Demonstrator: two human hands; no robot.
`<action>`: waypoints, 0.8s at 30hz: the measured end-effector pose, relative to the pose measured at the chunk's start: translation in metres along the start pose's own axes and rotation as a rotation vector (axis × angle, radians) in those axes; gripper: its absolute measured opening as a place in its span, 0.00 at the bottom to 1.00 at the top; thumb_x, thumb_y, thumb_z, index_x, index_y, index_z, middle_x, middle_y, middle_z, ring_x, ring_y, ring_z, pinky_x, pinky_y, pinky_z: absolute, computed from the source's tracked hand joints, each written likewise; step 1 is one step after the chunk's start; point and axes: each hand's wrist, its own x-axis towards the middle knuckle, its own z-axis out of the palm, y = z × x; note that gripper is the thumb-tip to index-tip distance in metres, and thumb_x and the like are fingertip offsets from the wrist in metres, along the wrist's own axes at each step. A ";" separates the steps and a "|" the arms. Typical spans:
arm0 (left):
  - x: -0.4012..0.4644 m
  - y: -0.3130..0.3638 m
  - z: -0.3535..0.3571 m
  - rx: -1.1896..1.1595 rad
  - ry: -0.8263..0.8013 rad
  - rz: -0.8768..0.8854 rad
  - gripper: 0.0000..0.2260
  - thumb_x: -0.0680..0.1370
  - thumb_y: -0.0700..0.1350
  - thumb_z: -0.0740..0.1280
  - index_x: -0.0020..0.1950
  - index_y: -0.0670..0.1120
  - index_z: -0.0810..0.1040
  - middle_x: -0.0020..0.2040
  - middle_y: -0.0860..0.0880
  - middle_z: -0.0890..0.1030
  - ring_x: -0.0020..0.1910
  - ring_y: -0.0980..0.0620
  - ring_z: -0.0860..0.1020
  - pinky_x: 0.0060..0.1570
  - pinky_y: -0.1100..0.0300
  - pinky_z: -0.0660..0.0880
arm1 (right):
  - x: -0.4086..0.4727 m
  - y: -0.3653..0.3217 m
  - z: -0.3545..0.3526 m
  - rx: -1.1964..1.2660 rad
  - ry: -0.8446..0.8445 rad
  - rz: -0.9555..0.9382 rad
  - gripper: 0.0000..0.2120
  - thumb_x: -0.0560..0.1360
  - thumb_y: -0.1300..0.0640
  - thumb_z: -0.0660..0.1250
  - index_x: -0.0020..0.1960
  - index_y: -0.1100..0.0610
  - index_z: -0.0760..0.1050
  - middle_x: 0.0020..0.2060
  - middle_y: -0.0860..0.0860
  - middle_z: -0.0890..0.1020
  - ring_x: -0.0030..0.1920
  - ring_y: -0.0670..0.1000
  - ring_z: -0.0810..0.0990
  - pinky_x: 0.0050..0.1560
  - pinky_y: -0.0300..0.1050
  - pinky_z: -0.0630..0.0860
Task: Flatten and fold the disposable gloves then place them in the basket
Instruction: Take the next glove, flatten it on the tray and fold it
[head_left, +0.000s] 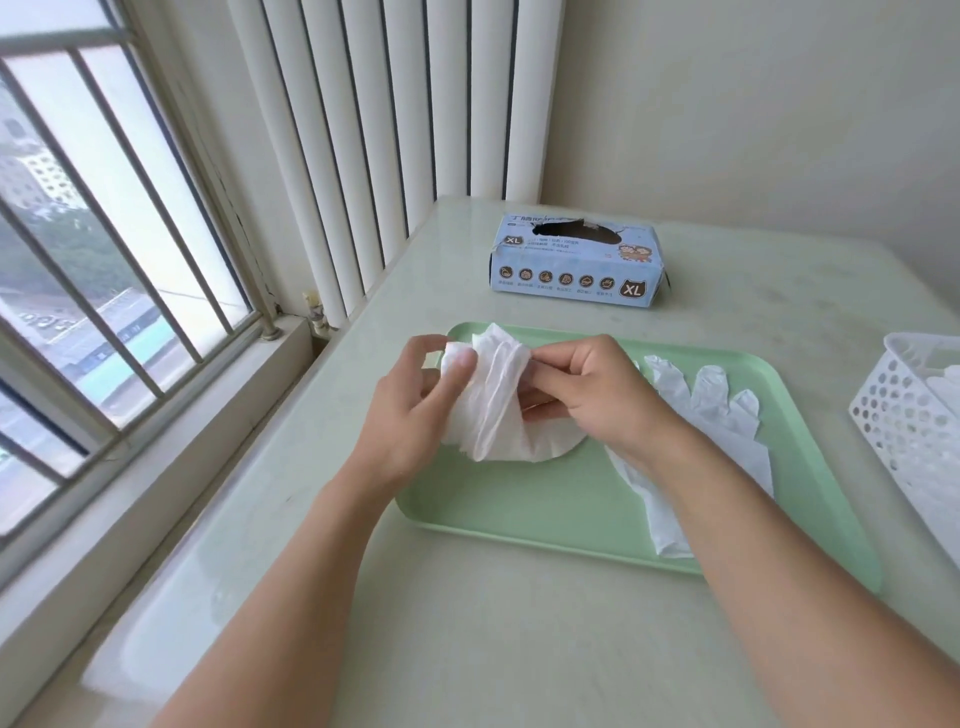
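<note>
Head view shows the left hand and right hand both pinching a crumpled white glove above the green tray's far-left corner; thin, limp and probably slippery, it seems best held by its edges.

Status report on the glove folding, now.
Left hand and right hand both pinch crumpled glove above green tray. Second glove flat on tray. Basket at right, path unobstructed.

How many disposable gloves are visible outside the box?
2 clearly: a crumpled glove held between both hands, and a flat glove on the green tray. The white basket seems to hold more; count unclear.
</note>
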 end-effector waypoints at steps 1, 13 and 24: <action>0.000 0.000 0.001 0.065 -0.049 0.016 0.18 0.77 0.62 0.66 0.61 0.54 0.76 0.45 0.52 0.84 0.42 0.52 0.82 0.41 0.60 0.77 | -0.002 -0.001 -0.004 0.027 0.000 0.016 0.10 0.81 0.60 0.67 0.54 0.64 0.84 0.47 0.61 0.87 0.46 0.56 0.87 0.53 0.50 0.84; 0.002 -0.010 0.005 0.496 0.099 0.064 0.11 0.77 0.42 0.65 0.58 0.50 0.79 0.34 0.48 0.79 0.35 0.48 0.77 0.36 0.51 0.75 | -0.024 -0.014 -0.037 0.723 0.333 0.068 0.09 0.81 0.66 0.62 0.48 0.60 0.80 0.38 0.53 0.85 0.37 0.49 0.84 0.40 0.41 0.82; -0.022 0.102 0.064 0.236 -0.248 0.452 0.34 0.70 0.63 0.76 0.71 0.51 0.73 0.65 0.58 0.78 0.64 0.61 0.76 0.59 0.67 0.72 | -0.068 -0.061 -0.067 0.827 0.327 0.015 0.08 0.81 0.64 0.63 0.53 0.65 0.80 0.44 0.60 0.86 0.44 0.52 0.87 0.42 0.42 0.83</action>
